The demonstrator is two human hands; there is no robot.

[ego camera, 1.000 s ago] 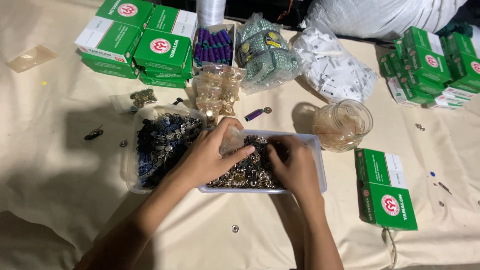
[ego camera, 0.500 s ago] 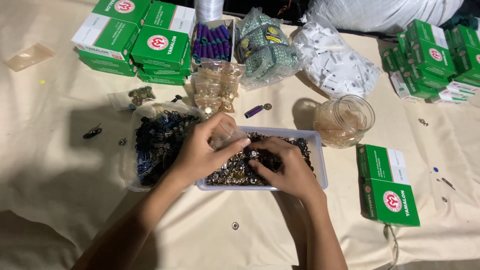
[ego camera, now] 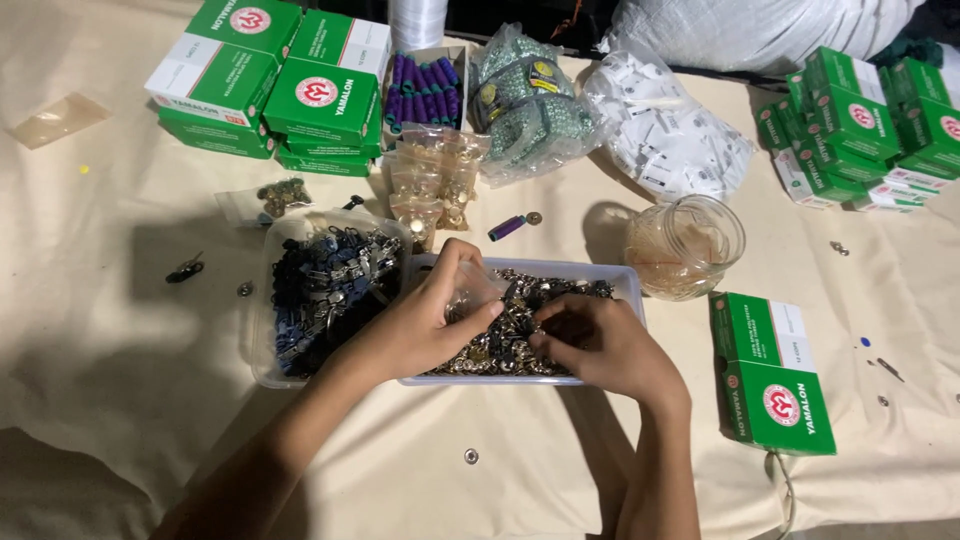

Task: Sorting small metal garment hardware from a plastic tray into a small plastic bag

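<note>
Over the white plastic tray point(ego camera: 625, 285) at table centre, both hands work in the heap of small metal snap fasteners point(ego camera: 505, 335).

Left hand point(ego camera: 420, 325): fingers curled, thumb and forefinger pinched on a small clear plastic bag point(ego camera: 478, 288), held just above the tray's left half. Whether the bag already holds any pieces cannot be told.

Right hand point(ego camera: 600, 345): fingers bent down into the fasteners, tips closed as if picking up one or a few; the pieces between the fingertips are too small to make out.

Surroundings: a second clear tray of dark blue zipper pulls point(ego camera: 325, 290) touches the white tray on its left. Filled little bags of gold-coloured fittings point(ego camera: 435, 185) lie behind it; a glass jar point(ego camera: 685, 245) stands to the right; green cartons point(ego camera: 775, 375) sit near the right wrist and in stacks at the back.

Handling judgement: the bag mouth is best kept open and directly over the tray, so any dropped fastener falls back into the heap rather than onto the cream cloth point(ego camera: 120, 330), where several strays already lie. Small pinches look safer than a scoop. The blue tray is close; elbow clearance matters.
</note>
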